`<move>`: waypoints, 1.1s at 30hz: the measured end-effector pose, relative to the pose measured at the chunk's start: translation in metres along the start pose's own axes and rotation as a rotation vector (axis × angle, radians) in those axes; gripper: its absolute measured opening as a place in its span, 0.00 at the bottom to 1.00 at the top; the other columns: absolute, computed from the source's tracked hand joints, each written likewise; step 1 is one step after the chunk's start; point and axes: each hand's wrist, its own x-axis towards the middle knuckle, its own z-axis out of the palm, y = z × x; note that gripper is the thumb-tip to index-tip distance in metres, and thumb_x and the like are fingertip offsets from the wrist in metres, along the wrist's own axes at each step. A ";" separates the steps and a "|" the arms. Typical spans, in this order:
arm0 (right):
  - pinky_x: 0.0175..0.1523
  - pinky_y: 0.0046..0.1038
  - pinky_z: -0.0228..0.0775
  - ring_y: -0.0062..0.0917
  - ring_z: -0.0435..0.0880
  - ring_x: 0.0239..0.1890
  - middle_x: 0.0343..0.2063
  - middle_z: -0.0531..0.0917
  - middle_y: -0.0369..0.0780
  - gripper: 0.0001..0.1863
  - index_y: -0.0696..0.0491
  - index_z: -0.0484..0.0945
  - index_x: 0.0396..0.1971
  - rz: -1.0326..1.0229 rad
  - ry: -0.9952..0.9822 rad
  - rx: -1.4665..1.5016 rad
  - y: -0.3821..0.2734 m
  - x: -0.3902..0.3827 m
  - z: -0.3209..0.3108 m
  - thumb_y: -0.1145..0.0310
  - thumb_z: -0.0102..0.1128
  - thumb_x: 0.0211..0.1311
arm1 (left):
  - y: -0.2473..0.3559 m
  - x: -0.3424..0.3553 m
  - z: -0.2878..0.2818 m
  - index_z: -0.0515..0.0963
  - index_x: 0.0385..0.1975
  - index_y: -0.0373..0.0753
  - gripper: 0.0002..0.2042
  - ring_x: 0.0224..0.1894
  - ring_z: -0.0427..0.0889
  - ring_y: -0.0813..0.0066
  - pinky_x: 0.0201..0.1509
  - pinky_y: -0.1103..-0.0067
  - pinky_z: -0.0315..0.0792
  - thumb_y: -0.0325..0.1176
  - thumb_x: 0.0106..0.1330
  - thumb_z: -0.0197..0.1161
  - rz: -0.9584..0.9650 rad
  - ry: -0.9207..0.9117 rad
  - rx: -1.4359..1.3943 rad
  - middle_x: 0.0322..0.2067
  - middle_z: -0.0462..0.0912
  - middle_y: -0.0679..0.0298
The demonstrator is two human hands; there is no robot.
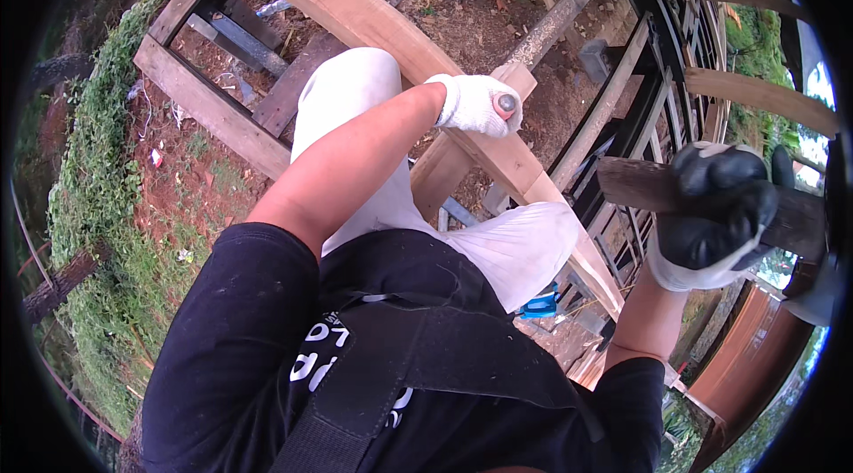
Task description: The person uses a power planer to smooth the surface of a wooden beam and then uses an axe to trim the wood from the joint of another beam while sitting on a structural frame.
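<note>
My left hand (480, 105), in a white knit glove, is closed in a fist over a long pale timber beam (418, 48). Out of the fist pokes the round grey metal end (507, 103) of a tool, which looks like a chisel; its lower part is hidden by the hand. Raised at the right, my right hand (721, 206) wears a white glove with a black coating. Its fingers wrap around a dark, flat wooden block (633, 182), which sticks out on both sides of the grip. The block is apart from the tool.
My white-trousered legs straddle the beam. Crossing timbers (564, 13) and a wooden frame (213, 104) lie over reddish, littered soil. A blue object (539, 302) is below my right knee. Stacked dark bars (662, 91) stand at the right, greenery (98, 206) at the left.
</note>
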 end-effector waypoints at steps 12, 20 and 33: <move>0.43 0.34 0.78 0.33 0.85 0.36 0.41 0.84 0.47 0.28 0.62 0.63 0.67 0.110 0.098 -0.160 -0.024 0.020 -0.011 0.67 0.56 0.72 | 0.008 -0.005 -0.003 0.83 0.38 0.43 0.07 0.39 0.80 0.79 0.50 0.76 0.77 0.30 0.60 0.68 -0.003 0.003 -0.083 0.34 0.86 0.68; 0.52 0.41 0.78 0.53 0.85 0.49 0.49 0.82 0.58 0.31 0.60 0.68 0.63 0.737 -0.726 -1.379 0.072 -0.039 -0.039 0.68 0.68 0.62 | 0.008 -0.004 0.002 0.83 0.37 0.44 0.06 0.39 0.80 0.81 0.50 0.76 0.77 0.30 0.61 0.68 -0.110 0.007 -0.052 0.34 0.85 0.71; 0.48 0.43 0.79 0.54 0.85 0.45 0.39 0.84 0.60 0.31 0.60 0.67 0.61 0.832 -0.781 -1.422 0.069 -0.053 -0.023 0.68 0.67 0.60 | -0.006 0.002 -0.003 0.83 0.36 0.43 0.05 0.36 0.78 0.84 0.45 0.77 0.76 0.28 0.61 0.68 -0.138 -0.013 -0.081 0.31 0.82 0.76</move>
